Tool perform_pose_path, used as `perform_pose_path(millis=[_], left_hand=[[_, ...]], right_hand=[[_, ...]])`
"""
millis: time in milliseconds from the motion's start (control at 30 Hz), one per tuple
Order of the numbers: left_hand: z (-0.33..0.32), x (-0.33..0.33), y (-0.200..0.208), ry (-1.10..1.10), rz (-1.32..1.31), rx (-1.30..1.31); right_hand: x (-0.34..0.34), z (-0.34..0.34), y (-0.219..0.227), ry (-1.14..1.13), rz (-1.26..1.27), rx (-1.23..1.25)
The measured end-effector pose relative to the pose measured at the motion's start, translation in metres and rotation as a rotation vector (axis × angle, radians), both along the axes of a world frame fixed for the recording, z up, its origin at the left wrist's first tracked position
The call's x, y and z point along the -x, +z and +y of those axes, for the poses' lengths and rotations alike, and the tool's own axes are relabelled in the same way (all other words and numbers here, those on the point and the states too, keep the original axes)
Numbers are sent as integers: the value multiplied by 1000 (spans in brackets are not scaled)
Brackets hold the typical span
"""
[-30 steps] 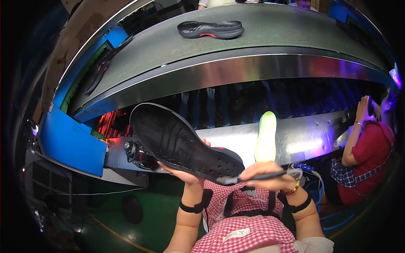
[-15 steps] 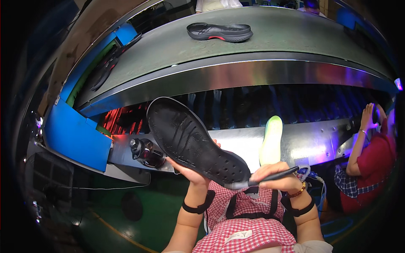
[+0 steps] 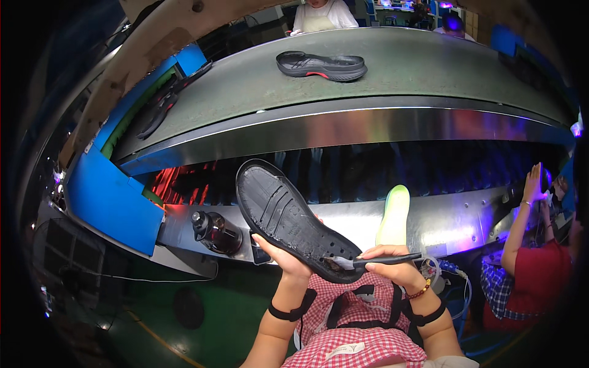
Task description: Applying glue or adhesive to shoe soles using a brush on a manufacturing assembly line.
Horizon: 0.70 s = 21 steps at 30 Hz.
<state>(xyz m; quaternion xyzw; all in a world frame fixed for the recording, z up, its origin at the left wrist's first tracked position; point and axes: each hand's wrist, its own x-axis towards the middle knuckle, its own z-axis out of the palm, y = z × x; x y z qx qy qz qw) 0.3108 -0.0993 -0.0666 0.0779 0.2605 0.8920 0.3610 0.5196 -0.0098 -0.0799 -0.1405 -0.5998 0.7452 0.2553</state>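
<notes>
A large black shoe sole (image 3: 285,211) lies tilted across my left hand (image 3: 285,257), its hollow inner side facing me. The fingers of that hand wrap round its left edge and underside. My right hand (image 3: 392,265) grips a black-handled brush (image 3: 386,259), whose pale bristles touch the inside of the sole near its lower right end, by the small holes. Wet-looking shiny patches show on the inner surface. Beyond my right hand, a yellow-green sole-shaped piece (image 3: 394,214) rests on the metal ledge.
A dark bottle (image 3: 216,232) stands on the metal ledge (image 3: 466,214) at left. Across the ledge runs a conveyor belt (image 3: 417,67) carrying a black sole with a red accent (image 3: 322,65) and more soles (image 3: 161,113) at far left. A co-worker in red (image 3: 534,270) is at right, another person (image 3: 324,15) at the back.
The brush has gone from the sole's lower rim to its inner surface. The sole and my left hand have shifted slightly right in view, while the whole scene sits somewhat lower.
</notes>
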Motion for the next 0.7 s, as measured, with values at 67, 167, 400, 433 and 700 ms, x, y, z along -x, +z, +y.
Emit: perform_pose_path(millis=[67,167,400,433,700], left_hand=[[0,0,-1,-17,20,-34],[0,2,-3,-4,-9,-8],[-2,0,2,-60,83,-37],[-1,-2,4,-67,88,-49],[-25,-10,14,-158,14,-54]], right_hand=[[0,1,-3,-19,10,-63],[-1,2,-9,-37,-36,-131],[-1,-1,-22,-71,37,-84],[-1,0,-23,-56,80,14],[-2,-11,-16,8,239,382]])
